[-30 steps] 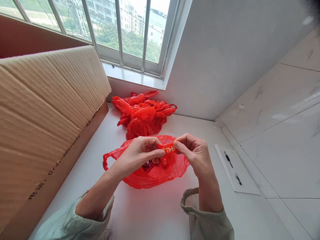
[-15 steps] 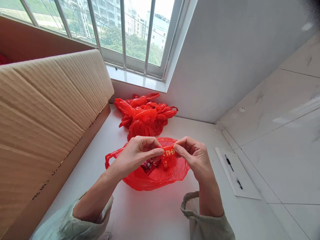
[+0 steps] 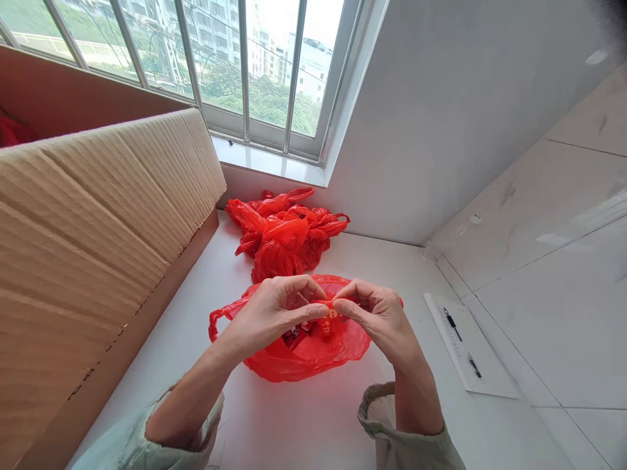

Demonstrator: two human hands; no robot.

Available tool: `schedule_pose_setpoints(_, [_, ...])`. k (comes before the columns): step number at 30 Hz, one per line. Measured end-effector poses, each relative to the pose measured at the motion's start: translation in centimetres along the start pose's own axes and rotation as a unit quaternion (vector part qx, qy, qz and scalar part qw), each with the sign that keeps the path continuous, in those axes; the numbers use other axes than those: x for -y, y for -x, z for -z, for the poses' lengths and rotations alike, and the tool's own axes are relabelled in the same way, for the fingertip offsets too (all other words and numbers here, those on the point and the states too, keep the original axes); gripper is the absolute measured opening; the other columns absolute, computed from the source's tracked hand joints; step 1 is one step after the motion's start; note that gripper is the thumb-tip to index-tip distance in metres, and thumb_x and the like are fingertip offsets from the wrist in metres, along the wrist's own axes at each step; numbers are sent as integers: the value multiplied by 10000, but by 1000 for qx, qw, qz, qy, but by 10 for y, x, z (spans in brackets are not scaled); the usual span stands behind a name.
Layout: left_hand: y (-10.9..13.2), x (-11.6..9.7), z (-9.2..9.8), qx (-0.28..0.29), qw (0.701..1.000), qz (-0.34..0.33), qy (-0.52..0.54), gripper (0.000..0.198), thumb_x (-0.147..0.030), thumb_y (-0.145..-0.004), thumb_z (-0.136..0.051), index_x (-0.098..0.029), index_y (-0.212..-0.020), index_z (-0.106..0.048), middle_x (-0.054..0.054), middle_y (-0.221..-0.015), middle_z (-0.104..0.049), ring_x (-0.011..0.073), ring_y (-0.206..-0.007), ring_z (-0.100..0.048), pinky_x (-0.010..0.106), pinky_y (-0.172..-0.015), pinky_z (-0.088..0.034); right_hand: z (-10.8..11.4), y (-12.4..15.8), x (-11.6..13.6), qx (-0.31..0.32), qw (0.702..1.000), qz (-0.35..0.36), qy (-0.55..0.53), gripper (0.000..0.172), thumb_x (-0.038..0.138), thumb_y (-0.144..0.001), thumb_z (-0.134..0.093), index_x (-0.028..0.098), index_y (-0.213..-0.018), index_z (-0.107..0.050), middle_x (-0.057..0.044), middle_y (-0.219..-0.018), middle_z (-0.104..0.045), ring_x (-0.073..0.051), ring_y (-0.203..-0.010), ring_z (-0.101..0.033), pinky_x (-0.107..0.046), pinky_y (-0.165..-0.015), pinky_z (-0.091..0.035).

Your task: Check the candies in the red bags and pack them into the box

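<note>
Between my two hands, above an open red plastic bag (image 3: pixel 289 369), is a small red strip with yellow lettering (image 3: pixel 326 321). My left hand (image 3: pixel 269 310) pinches its left end between thumb and fingers. The other end is pinched in my right hand (image 3: pixel 379 316), with the thumbs almost meeting. Inside the bag, partly hidden under my left hand, lies a small dark red printed packet (image 3: pixel 292 336). More red material with yellow lettering shows just below the strip. The bag rests with its mouth spread on the white tabletop (image 3: pixel 298 424).
Behind the bag lies a heap of crumpled red plastic bags (image 3: pixel 284 232). A large open cardboard box (image 3: pixel 112 215) takes up the left side, with something red inside. At right, a black pen (image 3: pixel 452 324) and its cap (image 3: pixel 475 366) lie on white paper (image 3: pixel 490 385). A barred window is behind.
My hands have come closer together, so less of the lettered strip shows between them. The whole view has shifted slightly downward in the frame.
</note>
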State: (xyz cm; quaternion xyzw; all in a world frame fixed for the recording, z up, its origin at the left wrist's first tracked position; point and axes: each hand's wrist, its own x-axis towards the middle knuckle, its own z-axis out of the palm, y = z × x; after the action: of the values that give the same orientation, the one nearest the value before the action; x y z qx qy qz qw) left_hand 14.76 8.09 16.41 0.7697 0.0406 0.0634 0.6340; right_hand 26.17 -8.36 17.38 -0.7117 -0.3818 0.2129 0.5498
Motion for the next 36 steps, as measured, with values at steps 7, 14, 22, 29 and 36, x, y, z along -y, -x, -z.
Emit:
schedule_pose_setpoints(7, [6, -9, -5, -54, 972, -28, -227, 238, -308, -918, -519, -204, -767, -671, -8, -691, -654, 141, -607, -552, 231, -559, -366, 3, -2, -5, 51, 997, -11, 51, 138, 274, -845, -625, 196, -743, -675, 12, -730, -691, -130, -669, -595, -236, -620, -450])
schedule_pose_setpoints(14, [37, -27, 13, -187, 895, -88, -396, 250, -380, -962, -471, -242, -868, -657, -14, -776, -672, 148, -598, -538, 259, -573, -357, -13, -2, -16, 129, 961, -39, 240, 141, 183, -800, -621, 211, -672, -672, 28, -620, -644, -124, -567, -520, -240, -522, -338])
schedule_pose_setpoints(22, [48, -15, 33, -188, 873, -62, -446, 330, -499, -922, -539, -301, -1181, -586, 27, -1186, -630, 246, -928, -600, 292, -703, -413, -10, 0, -14, -42, 930, 6, 365, 194, 168, -891, -506, 245, -826, -671, -15, -759, -697, -180, -672, -618, -290, -604, -388])
schedule_pose_setpoints(29, [73, 7, 42, -110, 862, 64, -491, 111, -360, -884, -595, -260, -930, -581, 15, -827, -650, 225, -682, -580, 300, -591, -342, 35, 7, -30, -167, 871, -12, 463, 372, 257, -808, -638, 203, -1176, -627, -133, -1172, -636, -316, -1038, -571, -399, -787, -443])
schedule_pose_setpoints(36, [74, -16, 54, -68, 917, 104, -379, 426, -425, -843, -569, -196, -528, -397, -49, -365, -437, 98, -323, -382, 230, -372, -216, 75, 24, -17, -22, 957, -135, 257, 138, 328, -844, -568, 235, -822, -667, -2, -633, -591, -186, -633, -577, -334, -589, -464])
